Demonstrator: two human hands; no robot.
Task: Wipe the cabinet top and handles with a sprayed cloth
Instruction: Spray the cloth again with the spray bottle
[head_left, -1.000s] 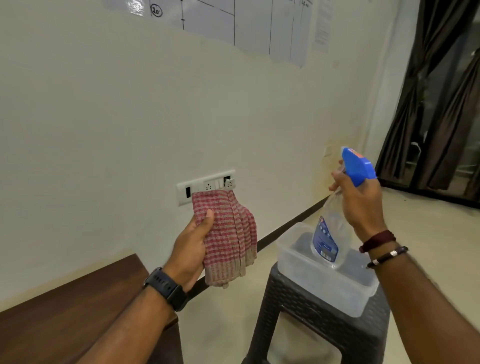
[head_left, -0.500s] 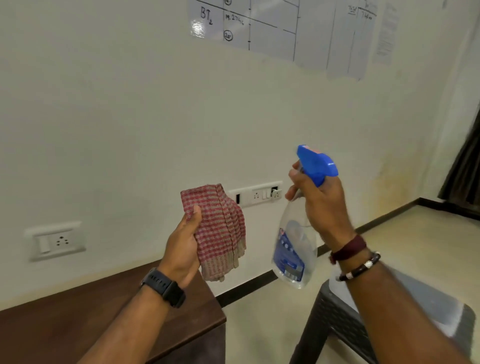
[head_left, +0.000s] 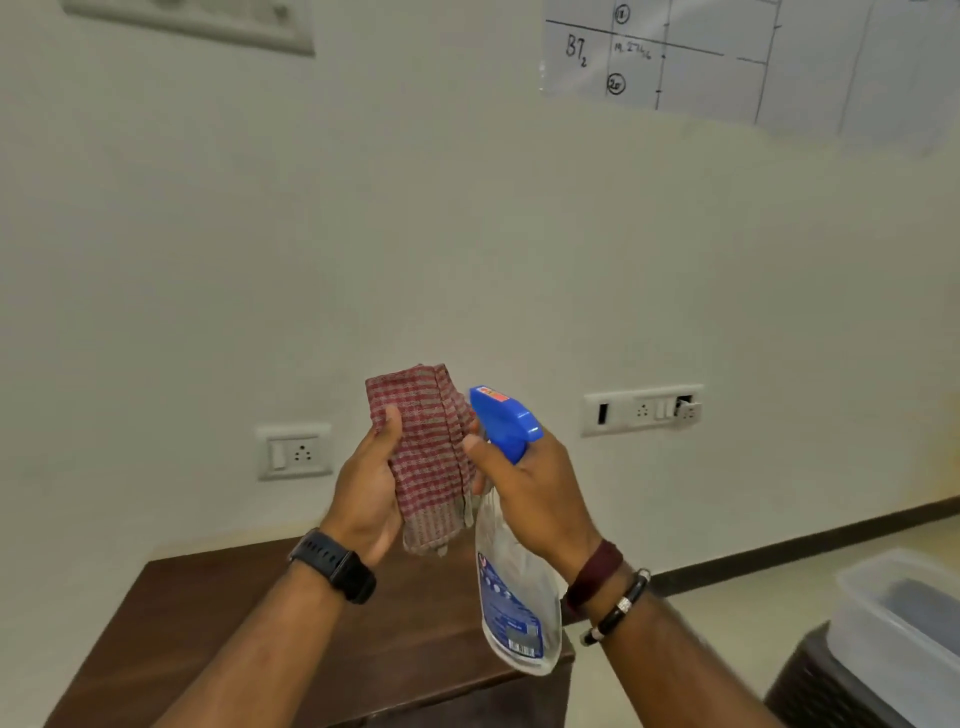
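Note:
My left hand (head_left: 366, 488) grips a folded red-and-grey checked cloth (head_left: 428, 457), held upright at chest height. My right hand (head_left: 535, 493) grips a clear spray bottle (head_left: 514, 597) by its neck, a finger on the trigger of the blue spray head (head_left: 506, 418). The nozzle points left and sits right against the cloth. Below both hands lies the dark brown wooden cabinet top (head_left: 218, 623). The cabinet's handles are out of view.
A pale wall with two socket plates (head_left: 294, 451) (head_left: 642, 410) stands behind the cabinet. At the lower right a translucent plastic tub (head_left: 883, 623) rests on a dark plastic stool (head_left: 810, 680). A paper chart (head_left: 727, 62) hangs on the wall above.
The view has swung left, bringing the cabinet under my hands. My right hand has brought the bottle's nozzle from well apart to right against the cloth.

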